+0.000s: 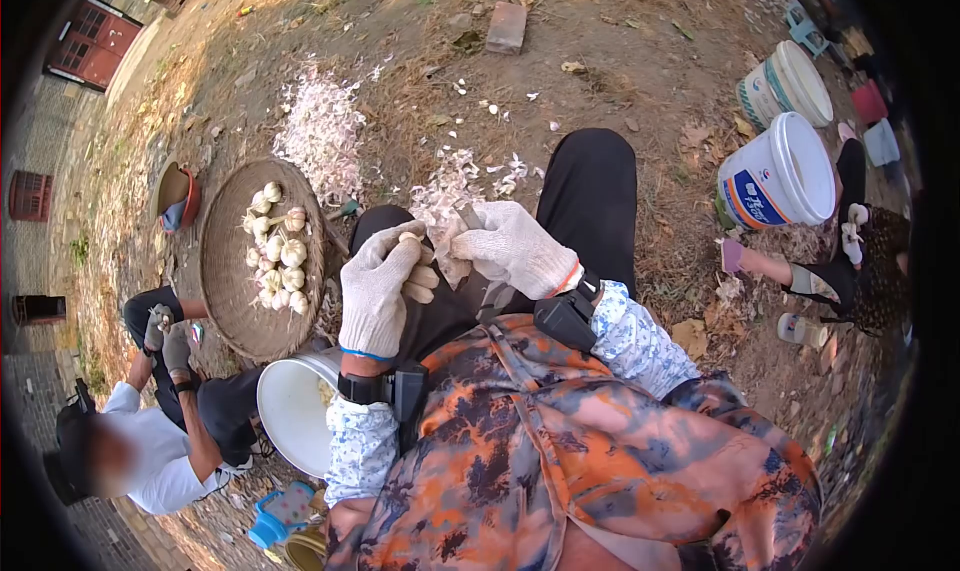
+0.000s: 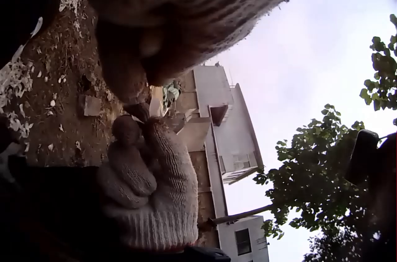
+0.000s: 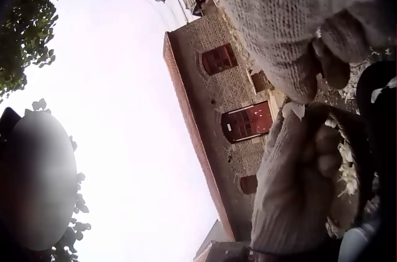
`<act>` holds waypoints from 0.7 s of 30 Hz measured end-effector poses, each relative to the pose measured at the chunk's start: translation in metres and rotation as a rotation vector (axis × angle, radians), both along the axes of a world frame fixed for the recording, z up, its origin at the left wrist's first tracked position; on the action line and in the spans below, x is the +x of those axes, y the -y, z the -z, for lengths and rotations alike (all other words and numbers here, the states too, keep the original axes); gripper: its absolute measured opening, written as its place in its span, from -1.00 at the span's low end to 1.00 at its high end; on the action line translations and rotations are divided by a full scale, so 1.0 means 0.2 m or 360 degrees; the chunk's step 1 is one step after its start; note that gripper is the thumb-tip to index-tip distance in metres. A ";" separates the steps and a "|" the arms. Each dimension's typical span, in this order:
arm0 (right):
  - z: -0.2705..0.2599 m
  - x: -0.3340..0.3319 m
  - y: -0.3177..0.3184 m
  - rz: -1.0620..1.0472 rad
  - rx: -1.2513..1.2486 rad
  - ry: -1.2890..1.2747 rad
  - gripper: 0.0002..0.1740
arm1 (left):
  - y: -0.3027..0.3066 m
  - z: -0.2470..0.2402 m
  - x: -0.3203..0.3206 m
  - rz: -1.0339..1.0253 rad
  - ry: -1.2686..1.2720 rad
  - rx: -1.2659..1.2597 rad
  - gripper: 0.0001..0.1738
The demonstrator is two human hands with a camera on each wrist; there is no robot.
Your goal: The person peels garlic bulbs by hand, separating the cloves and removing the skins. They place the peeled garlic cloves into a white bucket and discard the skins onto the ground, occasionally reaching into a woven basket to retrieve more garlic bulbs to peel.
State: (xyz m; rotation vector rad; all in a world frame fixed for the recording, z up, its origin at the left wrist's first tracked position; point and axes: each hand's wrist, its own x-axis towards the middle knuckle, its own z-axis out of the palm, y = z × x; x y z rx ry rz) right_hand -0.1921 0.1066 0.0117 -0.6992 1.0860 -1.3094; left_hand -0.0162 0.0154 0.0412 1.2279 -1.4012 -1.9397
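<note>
In the head view both hands wear off-white knit gloves and meet above the person's lap. The left hand (image 1: pixel 374 296) pinches a small pale garlic clove (image 1: pixel 409 237) between thumb and forefinger. That clove (image 3: pixel 287 109) also shows at the left fingertips in the right wrist view, beside a white flake of skin (image 3: pixel 298 112). Close beside it, the right hand (image 1: pixel 520 249) has its fingers curled and soiled brown at the tips. Its thumb and forefinger pinch a small dark piece (image 2: pixel 138 111), whose kind I cannot tell.
A round woven basket (image 1: pixel 222 316) holds garlic bulbs (image 1: pixel 292 253) at left. Below it stands a white bucket (image 1: pixel 285 421) with pale contents. Garlic skins (image 1: pixel 320 136) lie heaped on the dirt ground. More buckets (image 1: pixel 790 171) stand at right, a brick (image 1: pixel 507 28) ahead. Two other people sit nearby.
</note>
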 end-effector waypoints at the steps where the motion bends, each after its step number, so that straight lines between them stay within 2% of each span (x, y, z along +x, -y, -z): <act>1: -0.02 -0.01 0.00 -0.0032 -0.0011 -0.0196 -0.75 | 0.00 0.00 0.00 -0.0002 -0.0001 0.0002 -0.65; 3: 0.07 0.02 0.04 -0.0010 -0.0089 -0.0353 -0.69 | 0.01 0.01 0.00 0.0104 0.0386 -0.0286 -0.66; 5: 0.07 0.03 0.05 0.0000 -0.0152 -0.0665 -0.68 | 0.01 0.04 0.02 0.0110 0.0466 -0.0421 -0.69; 7: 0.08 0.05 0.06 -0.0046 -0.0069 -0.0646 -0.69 | 0.04 0.08 0.01 0.0363 0.0552 -0.1643 -0.62; 9: 0.09 0.07 0.07 -0.0089 0.0015 -0.0631 -0.70 | 0.02 0.10 0.01 0.0380 0.0676 -0.1604 -0.59; 11: 0.11 0.07 0.08 -0.0018 0.0020 -0.0814 -0.71 | 0.01 0.10 0.00 0.0470 0.0811 -0.1746 -0.62; 12: 0.08 0.08 0.07 0.0017 0.0072 -0.0679 -0.73 | 0.01 0.10 0.00 0.0472 0.0808 -0.1748 -0.62; 16: -0.01 0.04 0.06 -0.0055 0.0091 -0.0565 -0.73 | 0.01 0.08 -0.01 0.0539 0.0827 -0.1736 -0.67; 18: -0.02 0.02 0.06 -0.0093 0.0156 -0.0619 -0.69 | 0.00 0.07 -0.02 0.0558 0.0812 -0.1727 -0.69; 20: 0.06 0.04 0.06 -0.0032 0.0099 -0.0748 -0.67 | -0.03 0.05 -0.04 0.0701 0.1158 -0.1731 -0.72; 21: 0.07 0.05 0.06 0.0027 0.0036 -0.0877 -0.65 | -0.03 0.04 -0.05 0.0710 0.1153 -0.1732 -0.72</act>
